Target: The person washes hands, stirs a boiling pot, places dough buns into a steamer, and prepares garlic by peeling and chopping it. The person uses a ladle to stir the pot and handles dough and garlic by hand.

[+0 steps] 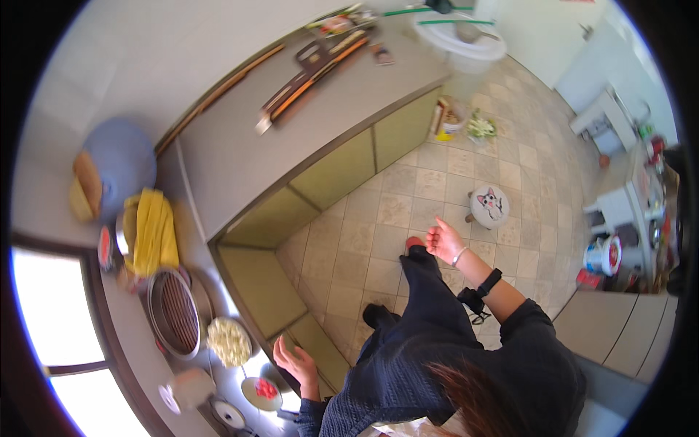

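Left hand (pixel 297 366): open, fingers (pixel 282 351) spread and empty, palm up, hovering at the table (pixel 240 167) edge.
Nearest things: small plate of red pieces (pixel 262 391) just beside the left hand, not touched; bowl of pale chopped food (pixel 228 341) a little further along the table, apart from the fingers.
Handling note: judged from this pose, a steady approach from the table edge, palm lowered level under or around the plate rim, would keep the red pieces from sliding.
Also near: white cup-like item (pixel 191 388) and a round lid (pixel 229 415) at the lower left, blurred.
Right hand (pixel 444 240): raised over the tiled floor (pixel 437 182), fingers loosely spread, holding nothing; bracelet and dark watch on the wrist.
Mid table: round metal rack pan (pixel 175 312), yellow cloth (pixel 154 230) over a pot.
Floor: small stool with cat face (pixel 488 205) beyond the right hand, well apart from it.
Far table: long dark and orange boards (pixel 309 69); white basin (pixel 462 36) at the far end.
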Motion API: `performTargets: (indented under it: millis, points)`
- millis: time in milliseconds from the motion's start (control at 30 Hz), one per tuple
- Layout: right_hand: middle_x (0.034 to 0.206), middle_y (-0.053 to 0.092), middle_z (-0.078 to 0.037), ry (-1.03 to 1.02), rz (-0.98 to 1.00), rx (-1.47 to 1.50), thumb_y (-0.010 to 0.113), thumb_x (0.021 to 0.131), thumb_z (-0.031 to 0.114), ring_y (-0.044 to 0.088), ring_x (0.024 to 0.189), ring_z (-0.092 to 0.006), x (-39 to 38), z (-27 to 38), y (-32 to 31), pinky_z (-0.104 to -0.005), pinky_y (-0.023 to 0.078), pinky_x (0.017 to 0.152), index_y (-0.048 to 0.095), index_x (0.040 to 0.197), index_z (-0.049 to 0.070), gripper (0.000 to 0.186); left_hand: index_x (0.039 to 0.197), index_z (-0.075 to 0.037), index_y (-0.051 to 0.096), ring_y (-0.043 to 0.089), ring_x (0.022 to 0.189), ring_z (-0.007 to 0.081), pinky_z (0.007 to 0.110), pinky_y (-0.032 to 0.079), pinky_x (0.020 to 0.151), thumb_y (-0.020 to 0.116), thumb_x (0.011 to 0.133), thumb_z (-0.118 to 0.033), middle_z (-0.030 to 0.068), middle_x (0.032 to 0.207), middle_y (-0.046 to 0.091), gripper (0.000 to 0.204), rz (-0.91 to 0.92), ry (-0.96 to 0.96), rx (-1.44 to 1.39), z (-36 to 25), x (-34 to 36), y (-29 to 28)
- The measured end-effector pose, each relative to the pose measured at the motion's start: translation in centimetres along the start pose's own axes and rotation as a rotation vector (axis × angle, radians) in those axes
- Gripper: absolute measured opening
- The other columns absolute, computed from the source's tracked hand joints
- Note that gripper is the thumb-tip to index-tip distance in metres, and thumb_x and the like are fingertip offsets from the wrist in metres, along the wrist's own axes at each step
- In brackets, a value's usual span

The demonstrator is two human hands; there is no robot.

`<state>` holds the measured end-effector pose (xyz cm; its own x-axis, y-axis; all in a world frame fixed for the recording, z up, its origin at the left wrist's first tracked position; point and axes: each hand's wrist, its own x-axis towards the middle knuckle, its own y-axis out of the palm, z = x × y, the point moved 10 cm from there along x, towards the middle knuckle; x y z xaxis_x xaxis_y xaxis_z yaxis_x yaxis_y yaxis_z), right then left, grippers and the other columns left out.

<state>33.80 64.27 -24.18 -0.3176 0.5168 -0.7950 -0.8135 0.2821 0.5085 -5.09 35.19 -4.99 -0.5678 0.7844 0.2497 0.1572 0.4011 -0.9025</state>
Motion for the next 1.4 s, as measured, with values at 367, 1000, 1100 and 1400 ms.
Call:
performTargets:
  millis: [367, 1000, 1100, 1400]
  points:
    - [0.052, 0.035, 0.003, -0.572, -0.238, 0.566, 0.055, 0.091, 0.035, 0.036, 0.046, -0.0114, -9.5, 28.2, -36.7, -0.0259, 0.029, 0.042, 0.039, 0.061, 0.018, 0.038, 0.121, -0.002, 0.053, 0.046, 0.112, 0.0355, 0.046, 0.034, 0.095, 0.057, 0.076, 0.001, 0.0169, 0.122, 0.049, 0.045, 0.26, 0.782, -0.262, -49.2, 13.7, 25.9]
    - [0.053, 0.039, 0.003, -0.768, -0.687, 0.88, 0.056, 0.089, 0.027, 0.039, 0.046, -0.0126, -16.7, 72.5, -61.6, -0.0278, 0.031, 0.043, 0.039, 0.061, 0.017, 0.035, 0.102, -0.003, 0.062, 0.06, 0.093, 0.0317, 0.04, 0.046, 0.081, 0.057, 0.079, 0.001, 0.0146, 0.098, 0.064, 0.024, 0.983, 1.338, -0.465, -126.9, 27.4, 58.5]
    - [0.053, 0.039, 0.002, -0.857, -0.712, 0.869, 0.056, 0.09, 0.029, 0.039, 0.048, -0.0126, -20.0, 79.7, -63.5, -0.0275, 0.031, 0.044, 0.04, 0.061, 0.017, 0.035, 0.096, -0.002, 0.064, 0.063, 0.084, 0.0331, 0.039, 0.049, 0.074, 0.058, 0.082, -0.002, 0.0155, 0.088, 0.065, 0.016, 1.022, 1.475, -0.556, -139.9, 25.5, 59.8]
    - [0.055, 0.041, 0.002, -1.004, -0.762, 1.071, 0.056, 0.09, 0.027, 0.041, 0.051, -0.0128, -25.9, 96.5, -78.0, -0.0263, 0.033, 0.047, 0.042, 0.063, 0.016, 0.033, 0.093, -0.002, 0.064, 0.063, 0.082, 0.0319, 0.038, 0.05, 0.071, 0.061, 0.081, -0.005, 0.015, 0.087, 0.066, 0.012, 1.173, 1.729, -0.696, -173.8, 11.5, 66.2]
